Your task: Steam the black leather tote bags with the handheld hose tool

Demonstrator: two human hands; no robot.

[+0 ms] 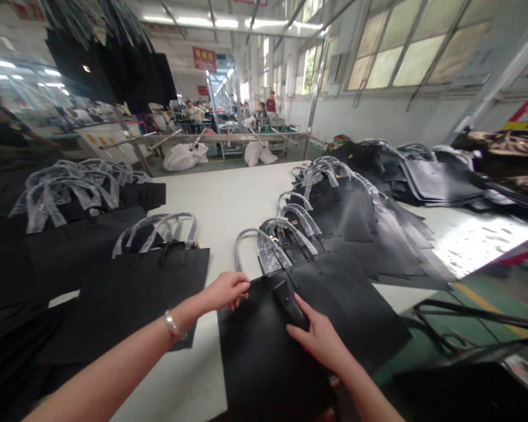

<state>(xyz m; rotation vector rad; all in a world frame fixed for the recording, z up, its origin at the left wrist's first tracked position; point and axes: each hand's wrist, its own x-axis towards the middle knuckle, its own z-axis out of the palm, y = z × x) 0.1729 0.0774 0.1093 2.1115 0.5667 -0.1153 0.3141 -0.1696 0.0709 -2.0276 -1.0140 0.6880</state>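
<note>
Our right hand is closed around a small black case — held over the near black bag on the table; our left hand is half curled at that bag's top edge — whether it pinches anything, we cannot tell.

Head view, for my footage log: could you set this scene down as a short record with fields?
Left hand: at front bag's top corner; grip unclear
Right hand: holding a small black item over the front bag
Handles: wrapped in clear film
Table: pale, black bags on left and right
Overhead: black bags hanging, upper left
Wrist: silver-coloured bracelet, left arm
Background: people, white sacks, windows at right
</note>
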